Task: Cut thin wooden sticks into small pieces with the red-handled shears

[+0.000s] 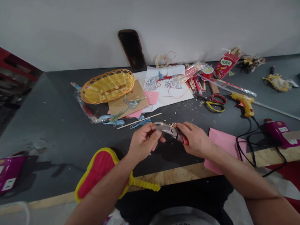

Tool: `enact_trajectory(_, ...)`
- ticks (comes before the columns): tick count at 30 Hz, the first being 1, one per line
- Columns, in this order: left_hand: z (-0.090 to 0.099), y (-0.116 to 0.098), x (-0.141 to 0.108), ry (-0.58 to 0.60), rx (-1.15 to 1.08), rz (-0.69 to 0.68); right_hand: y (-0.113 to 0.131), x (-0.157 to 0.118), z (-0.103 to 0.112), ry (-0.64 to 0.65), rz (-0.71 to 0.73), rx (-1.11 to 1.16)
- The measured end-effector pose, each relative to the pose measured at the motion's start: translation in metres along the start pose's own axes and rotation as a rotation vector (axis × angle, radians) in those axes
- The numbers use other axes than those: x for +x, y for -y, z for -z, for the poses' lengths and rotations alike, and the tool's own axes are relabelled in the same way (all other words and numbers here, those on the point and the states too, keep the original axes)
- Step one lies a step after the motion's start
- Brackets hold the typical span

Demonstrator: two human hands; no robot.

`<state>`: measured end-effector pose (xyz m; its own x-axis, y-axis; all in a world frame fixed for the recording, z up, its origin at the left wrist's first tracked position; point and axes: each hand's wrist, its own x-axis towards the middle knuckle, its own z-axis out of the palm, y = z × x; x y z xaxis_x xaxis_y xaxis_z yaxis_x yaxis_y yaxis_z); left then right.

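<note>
My right hand [195, 137] is closed round the red handles of a pair of pruning shears [167, 128], whose curved metal jaws point left. At the jaws' tip, my left hand [144, 140] has thumb and fingers pressed together; what they pinch, if anything, is too small to make out. Small pale bits [172, 125] lie just beyond the shears. A thin wooden stick [139, 121] and blue tassels [140, 122] rest on the dark table past my left hand. Under my left forearm is a red fan-shaped piece [97, 170] with a fuzzy yellow rim and handle.
Farther back are a yellow woven basket [107, 87], a phone [132, 50] leaning on the wall and printed paper [168, 97]. Scissors [215, 103], a yellow glue gun [245, 103] with a black cord, a red drink carton [226, 65] and pink paper [225, 145] are on the right.
</note>
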<state>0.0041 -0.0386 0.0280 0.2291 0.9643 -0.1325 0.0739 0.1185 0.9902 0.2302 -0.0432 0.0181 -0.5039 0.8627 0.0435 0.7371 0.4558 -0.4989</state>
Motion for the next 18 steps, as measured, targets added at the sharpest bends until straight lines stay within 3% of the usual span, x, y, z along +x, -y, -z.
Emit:
enact_trajectory(5, -0.001, 0.006, -0.004, -0.148, 0.279, -0.155, 0.002, 0.0, -0.001, 0.021, -0.02, -0.012)
enact_trajectory(13, 0.008, 0.001, -0.002, -0.096, 0.379, -0.243, 0.001, 0.0, 0.0, 0.036, 0.006, 0.012)
enact_trajectory(18, 0.01, 0.001, 0.002, -0.086, 0.3, -0.199, 0.0, 0.0, 0.001, 0.061, -0.015, -0.014)
